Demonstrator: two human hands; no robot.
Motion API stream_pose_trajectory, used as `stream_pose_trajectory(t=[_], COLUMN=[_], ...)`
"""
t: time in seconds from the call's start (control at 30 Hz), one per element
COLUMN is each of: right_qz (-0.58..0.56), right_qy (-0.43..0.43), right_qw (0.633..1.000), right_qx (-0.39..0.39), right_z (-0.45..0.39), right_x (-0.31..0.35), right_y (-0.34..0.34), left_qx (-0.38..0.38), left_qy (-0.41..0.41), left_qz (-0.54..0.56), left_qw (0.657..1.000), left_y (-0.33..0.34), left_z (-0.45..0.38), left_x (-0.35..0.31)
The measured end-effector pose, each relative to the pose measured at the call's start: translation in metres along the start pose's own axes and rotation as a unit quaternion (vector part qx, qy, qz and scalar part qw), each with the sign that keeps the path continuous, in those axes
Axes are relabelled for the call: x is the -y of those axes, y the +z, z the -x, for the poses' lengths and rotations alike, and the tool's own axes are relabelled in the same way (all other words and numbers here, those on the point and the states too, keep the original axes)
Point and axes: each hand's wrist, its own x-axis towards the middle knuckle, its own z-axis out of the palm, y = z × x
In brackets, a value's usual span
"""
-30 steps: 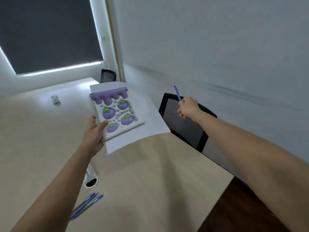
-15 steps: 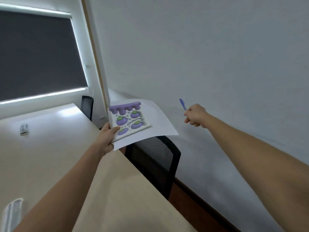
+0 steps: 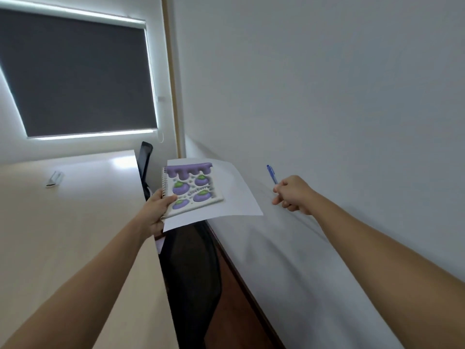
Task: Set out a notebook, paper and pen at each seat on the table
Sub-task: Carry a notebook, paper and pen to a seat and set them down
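My left hand (image 3: 157,209) grips a spiral notebook (image 3: 192,191) with purple fruit on its cover, and a white sheet of paper (image 3: 235,195) lies under it in the same grip. Both are held in the air past the right edge of the beige table (image 3: 75,222), above a black chair. My right hand (image 3: 293,193) is closed around a blue pen (image 3: 271,173) whose end points up, out near the white wall.
A black mesh chair (image 3: 191,268) stands pushed in at the table's right edge, and a second black chair (image 3: 146,159) further along. A small silver object (image 3: 54,178) lies on the far table. The white wall (image 3: 327,122) runs close on the right; a dark blind covers the window.
The view has swung right and up, so the near table with its loose pens is out of sight. Both hands, still holding their things, now hang past the table's right edge.
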Motion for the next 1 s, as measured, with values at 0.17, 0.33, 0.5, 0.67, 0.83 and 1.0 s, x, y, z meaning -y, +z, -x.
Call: stream_pose_trajectory(t=[0.17,0.33,0.5,0.67,0.83,1.0], right_qz=[-0.008,-0.002,0.005,-0.014,-0.013,-0.11], right_qy=[-0.017,-0.012,-0.028,-0.034,-0.056,-0.048], right_qw=[0.998,0.996,0.996,0.99,0.976,0.964], right_qx=[0.054,0.093,0.081,0.137,0.212,0.238], right_z=[-0.067,-0.169,-0.257,-0.356,-0.419,-0.485], right_x=[-0.003,-0.002,0.007,0.052,0.078,0.13], right_y=[-0.004,-0.012,-0.023,0.031,0.088,0.141], left_qx=[-0.026,-0.057,-0.076,-0.154,-0.221,-0.193], left_qy=[0.018,0.04,0.048,0.087,0.081,0.101], left_qz=[-0.02,-0.002,0.023,-0.031,-0.041,0.013], left_qw=[0.999,0.998,0.996,0.984,0.971,0.976], left_y=[0.012,0.039,0.066,0.03,-0.006,-0.032], left_z=[-0.048,-0.135,-0.192,-0.253,-0.284,-0.325], left_x=[0.011,0.037,0.044,0.022,0.027,0.0])
